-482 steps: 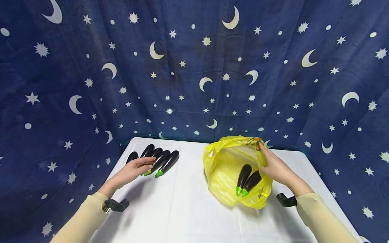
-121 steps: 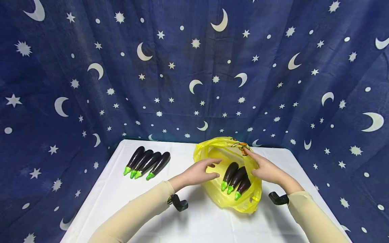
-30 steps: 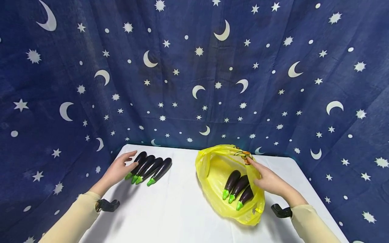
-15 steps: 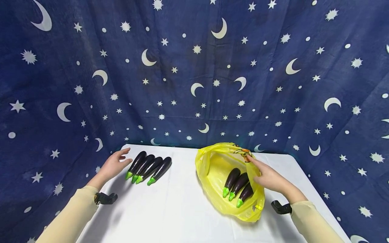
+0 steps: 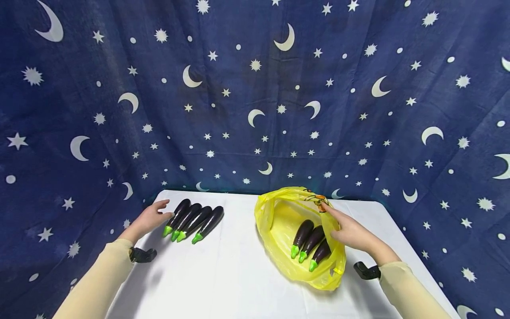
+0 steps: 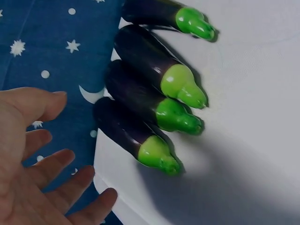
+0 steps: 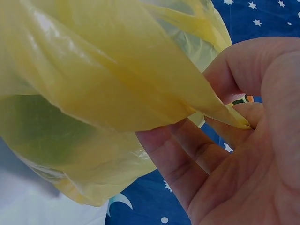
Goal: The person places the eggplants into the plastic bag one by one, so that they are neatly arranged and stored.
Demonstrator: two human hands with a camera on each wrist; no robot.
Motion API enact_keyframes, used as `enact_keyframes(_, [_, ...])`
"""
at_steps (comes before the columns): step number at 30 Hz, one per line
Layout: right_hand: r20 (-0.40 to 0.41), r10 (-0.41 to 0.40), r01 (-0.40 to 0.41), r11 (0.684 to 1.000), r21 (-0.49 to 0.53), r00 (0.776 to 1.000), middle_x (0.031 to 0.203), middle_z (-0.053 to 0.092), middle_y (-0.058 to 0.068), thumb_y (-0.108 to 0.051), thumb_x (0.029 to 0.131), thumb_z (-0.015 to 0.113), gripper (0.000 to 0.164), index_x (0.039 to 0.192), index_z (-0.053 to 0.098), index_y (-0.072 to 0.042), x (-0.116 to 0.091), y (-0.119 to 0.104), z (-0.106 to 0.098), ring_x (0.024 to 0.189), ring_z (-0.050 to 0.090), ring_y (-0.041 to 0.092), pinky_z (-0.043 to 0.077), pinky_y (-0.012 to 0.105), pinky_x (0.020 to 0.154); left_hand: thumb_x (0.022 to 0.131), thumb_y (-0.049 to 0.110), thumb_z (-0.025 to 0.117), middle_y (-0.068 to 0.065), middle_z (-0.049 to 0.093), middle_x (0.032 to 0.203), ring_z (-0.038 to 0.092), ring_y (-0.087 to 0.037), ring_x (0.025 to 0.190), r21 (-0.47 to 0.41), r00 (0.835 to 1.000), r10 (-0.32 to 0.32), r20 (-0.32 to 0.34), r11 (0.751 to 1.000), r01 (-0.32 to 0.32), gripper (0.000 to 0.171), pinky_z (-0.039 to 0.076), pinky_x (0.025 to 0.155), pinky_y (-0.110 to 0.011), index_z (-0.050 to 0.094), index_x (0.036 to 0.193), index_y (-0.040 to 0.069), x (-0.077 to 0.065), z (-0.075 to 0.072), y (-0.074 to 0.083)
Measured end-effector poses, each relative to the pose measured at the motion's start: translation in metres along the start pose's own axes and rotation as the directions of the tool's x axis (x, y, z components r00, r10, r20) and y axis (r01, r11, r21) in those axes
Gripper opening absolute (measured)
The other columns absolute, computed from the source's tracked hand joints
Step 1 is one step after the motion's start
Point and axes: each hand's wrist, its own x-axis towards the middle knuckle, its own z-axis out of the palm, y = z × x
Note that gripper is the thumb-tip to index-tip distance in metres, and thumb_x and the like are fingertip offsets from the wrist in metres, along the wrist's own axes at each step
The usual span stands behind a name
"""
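Several dark purple eggplants with green stem ends (image 5: 194, 223) lie slanted side by side on the left of the table. My left hand (image 5: 148, 220) hovers at the outermost eggplant (image 5: 177, 217), fingers loosely spread and holding nothing; in the left wrist view a gap shows between the fingers and that eggplant (image 6: 124, 124). On the right stands a yellow plastic bag (image 5: 275, 252), its mouth facing me. Three eggplants (image 5: 312, 241) rest inside it. My right hand (image 5: 354, 232) pinches the bag's right rim between thumb and fingers, as the right wrist view shows.
A white cloth covers the table (image 5: 235, 270). Behind and beside it hangs a dark blue curtain (image 5: 223, 115) with moons and stars. A black wrist camera (image 5: 142, 255) sits on the left wrist, and another black camera (image 5: 366, 271) on the right.
Compared with 16 seconds ago, the bag holds three eggplants instead of two. My left hand has gone from the bag back to the left-hand row. The right hand keeps holding the rim.
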Motion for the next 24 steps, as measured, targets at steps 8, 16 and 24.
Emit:
enact_keyframes(8, [0.005, 0.006, -0.006, 1.0, -0.004, 1.0, 0.165, 0.024, 0.021, -0.001, 0.086, 0.061, 0.09, 0.165, 0.02, -0.014, 0.001, 0.0, 0.001, 0.15, 0.022, 0.046, 0.022, 0.066, 0.116, 0.099, 0.023, 0.063, -0.044, 0.038, 0.145, 0.04, -0.06, 0.132, 0.036, 0.999, -0.041, 0.022, 0.999, 0.04, 0.07, 0.039, 0.107, -0.065, 0.033, 0.149, -0.016, -0.001, 0.006, -0.011])
enact_keyframes(16, [0.004, 0.015, -0.015, 1.0, -0.004, 1.0, 0.166, 0.024, 0.02, -0.002, 0.086, 0.061, 0.09, 0.165, 0.021, -0.016, -0.001, -0.002, 0.0, 0.15, 0.022, 0.046, 0.023, 0.065, 0.116, 0.1, 0.018, 0.061, -0.043, 0.038, 0.146, 0.036, -0.058, 0.136, -0.013, 0.995, -0.1, 0.016, 0.995, 0.101, 0.066, 0.032, 0.111, -0.067, 0.033, 0.15, -0.014, 0.003, 0.013, -0.016])
enact_keyframes(24, [-0.014, -0.022, 0.022, 0.999, -0.036, 1.0, 0.166, 0.025, 0.019, -0.001, 0.086, 0.06, 0.089, 0.165, 0.022, -0.015, -0.001, -0.002, 0.0, 0.149, 0.024, 0.045, 0.024, 0.065, 0.116, 0.099, 0.015, 0.06, -0.041, 0.039, 0.147, 0.041, -0.056, 0.134, -0.058, 0.994, -0.11, 0.013, 0.992, 0.111, 0.064, 0.04, 0.107, -0.064, 0.034, 0.152, -0.01, 0.011, 0.016, -0.019])
